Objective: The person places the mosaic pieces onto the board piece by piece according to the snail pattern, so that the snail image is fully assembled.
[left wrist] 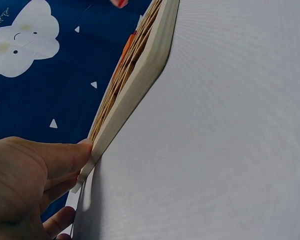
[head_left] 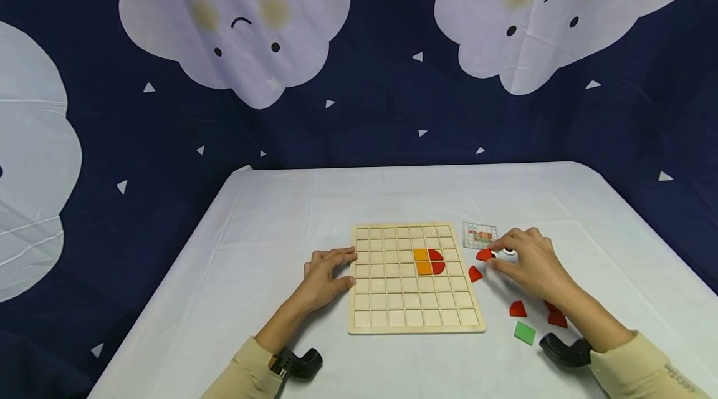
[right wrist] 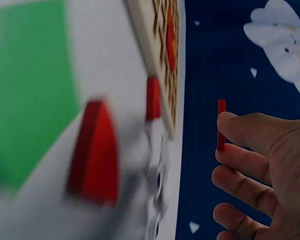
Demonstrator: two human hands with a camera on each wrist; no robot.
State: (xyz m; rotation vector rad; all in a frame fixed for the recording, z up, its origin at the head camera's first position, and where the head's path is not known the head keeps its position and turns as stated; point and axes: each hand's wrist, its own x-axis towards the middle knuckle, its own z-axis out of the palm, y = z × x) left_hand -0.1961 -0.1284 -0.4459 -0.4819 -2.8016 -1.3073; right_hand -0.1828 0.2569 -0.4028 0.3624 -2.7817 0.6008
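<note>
A wooden grid board (head_left: pixel 387 287) lies flat on the white table. Two orange square tiles (head_left: pixel 423 268) sit in its cells, with two red quarter-circle tiles (head_left: pixel 436 267) beside them on the right. My left hand (head_left: pixel 325 277) touches the board's left edge, thumb and fingers spread along it. To the right of the board, my right hand (head_left: pixel 530 262) pinches a red quarter-circle tile (right wrist: pixel 221 125) between thumb and index finger, raised off the table. Partly behind that hand are white eye tiles (head_left: pixel 508 252); another red tile (head_left: pixel 475 274) lies against the board's right side.
A small printed pattern card (head_left: pixel 479 234) lies beyond the board's upper right corner. Nearer the right forearm are a red tile (head_left: pixel 518 309), more red tiles (head_left: pixel 557 318) partly under the arm, and a green tile (head_left: pixel 525 333). A dark cloud-print curtain (head_left: pixel 381 124) hangs behind the table.
</note>
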